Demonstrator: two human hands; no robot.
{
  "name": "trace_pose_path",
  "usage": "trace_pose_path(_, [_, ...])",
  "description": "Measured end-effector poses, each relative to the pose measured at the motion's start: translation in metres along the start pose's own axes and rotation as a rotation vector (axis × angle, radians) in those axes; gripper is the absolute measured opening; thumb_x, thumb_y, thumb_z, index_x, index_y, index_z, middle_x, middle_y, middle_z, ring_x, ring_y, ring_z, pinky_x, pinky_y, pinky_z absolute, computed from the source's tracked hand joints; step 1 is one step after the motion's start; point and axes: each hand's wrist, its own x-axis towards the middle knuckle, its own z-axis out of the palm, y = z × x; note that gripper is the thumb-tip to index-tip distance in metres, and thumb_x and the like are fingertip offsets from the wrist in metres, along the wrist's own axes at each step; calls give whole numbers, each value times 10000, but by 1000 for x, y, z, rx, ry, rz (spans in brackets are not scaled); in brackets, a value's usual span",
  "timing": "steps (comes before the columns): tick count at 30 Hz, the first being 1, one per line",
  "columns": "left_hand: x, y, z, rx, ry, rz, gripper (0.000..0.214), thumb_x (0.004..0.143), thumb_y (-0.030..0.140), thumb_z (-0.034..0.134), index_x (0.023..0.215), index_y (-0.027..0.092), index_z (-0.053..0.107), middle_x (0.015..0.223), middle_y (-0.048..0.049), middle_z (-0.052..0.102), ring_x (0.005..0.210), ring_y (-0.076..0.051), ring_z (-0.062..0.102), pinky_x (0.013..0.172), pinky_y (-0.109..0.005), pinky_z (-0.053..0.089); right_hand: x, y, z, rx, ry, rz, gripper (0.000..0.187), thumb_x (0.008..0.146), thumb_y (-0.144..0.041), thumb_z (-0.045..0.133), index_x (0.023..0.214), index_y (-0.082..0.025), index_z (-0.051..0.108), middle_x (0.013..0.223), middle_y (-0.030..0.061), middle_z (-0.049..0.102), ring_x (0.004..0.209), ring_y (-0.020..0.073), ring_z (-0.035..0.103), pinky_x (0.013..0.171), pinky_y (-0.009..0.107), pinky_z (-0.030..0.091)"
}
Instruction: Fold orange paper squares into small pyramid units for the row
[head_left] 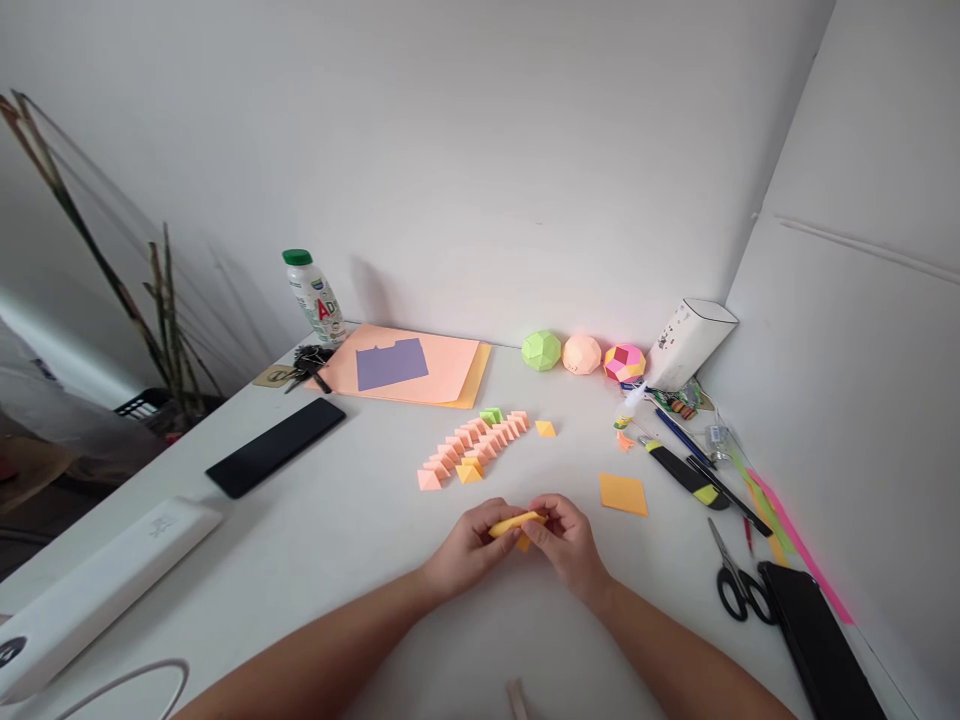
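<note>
Both your hands are in on it now: your left hand (pixel 459 552) pinches one end of the yellow folded paper (pixel 516 523), your right hand (pixel 571 548) has the other, thumbs and fingers drawn in narrow around it. That paper sits between your fingertips, above the middle of the table (pixel 322 540), well out from the back edge.

Just past your hands, pink folded pieces (pixel 495 438) run in two slanting rows toward the back edge, with green pieces (pixel 491 415) at the far end and an orange piece (pixel 469 472) at the near end. To the right of your right hand lies an orange sheet (pixel 623 494), flat and well apart from your fingers.

Along the back edge, look: a green paper ball (pixel 541 350), a peach one (pixel 581 354) and a multicoloured one (pixel 625 362), side by side! Over by the right edge, scissors (pixel 739 584) rest beside a black case (pixel 817 635).
</note>
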Motion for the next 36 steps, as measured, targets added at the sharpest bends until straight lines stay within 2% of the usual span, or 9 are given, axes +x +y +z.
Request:
trace_pose_path(9, [-1, -3, 1, 51, 4, -12, 286, 858, 391, 489, 849, 180, 681, 706, -20, 510, 619, -129, 471, 561, -225, 403, 0, -5, 0, -30, -35, -54, 180, 753, -350, 663, 762, -173, 633, 684, 11, 583, 627, 135, 523, 576, 251, 453])
trace_pose_path(12, [-1, -3, 1, 81, -3, -10, 304, 862, 394, 478, 798, 171, 674, 674, -8, 481, 600, -121, 447, 553, -222, 386, 0, -6, 0, -33, -42, -74, 167, 755, -339, 662, 751, -174, 638, 664, 3, 568, 617, 132, 510, 567, 246, 444])
trace_pose_path(18, [-1, -2, 1, 97, -2, -27, 313, 862, 395, 466, 818, 158, 666, 677, -6, 481, 597, -117, 434, 546, -222, 368, 1, -8, 1, -50, -33, -88, 177, 747, -345, 665, 729, -169, 648, 640, -2, 554, 607, 130, 500, 558, 242, 436])
trace_pose_path(25, [-2, -3, 2, 119, -4, -37, 337, 862, 385, 459, 719, 136, 633, 628, 17, 421, 567, -102, 391, 525, -218, 343, 1, -7, -1, -39, -67, -75, 175, 758, -335, 653, 711, -167, 637, 621, -12, 538, 584, 119, 484, 535, 230, 420])
trace_pose_path(28, [-1, -1, 2, 103, -3, -44, 323, 857, 376, 467, 728, 134, 638, 632, 8, 446, 574, -108, 411, 535, -224, 359, 1, -6, -1, -43, -73, -82, 169, 766, -320, 648, 695, -168, 627, 617, -15, 529, 580, 116, 475, 535, 228, 413])
trace_pose_path(32, [-1, 0, 3, -24, 29, -73, 252, 832, 365, 512, 856, 143, 630, 747, -33, 567, 646, -130, 490, 586, -234, 409, 1, -10, 0, -50, -86, -93, 191, 781, -318, 628, 664, -167, 616, 610, -17, 506, 588, 119, 467, 550, 233, 408])
trace_pose_path(36, [-2, -4, 3, -36, 72, -84, 249, 825, 371, 523, 797, 143, 620, 681, -12, 548, 582, -110, 459, 519, -212, 378, 0, -14, 1, -77, -97, -97, 238, 803, -349, 591, 649, -167, 602, 594, -22, 473, 570, 116, 437, 537, 229, 388])
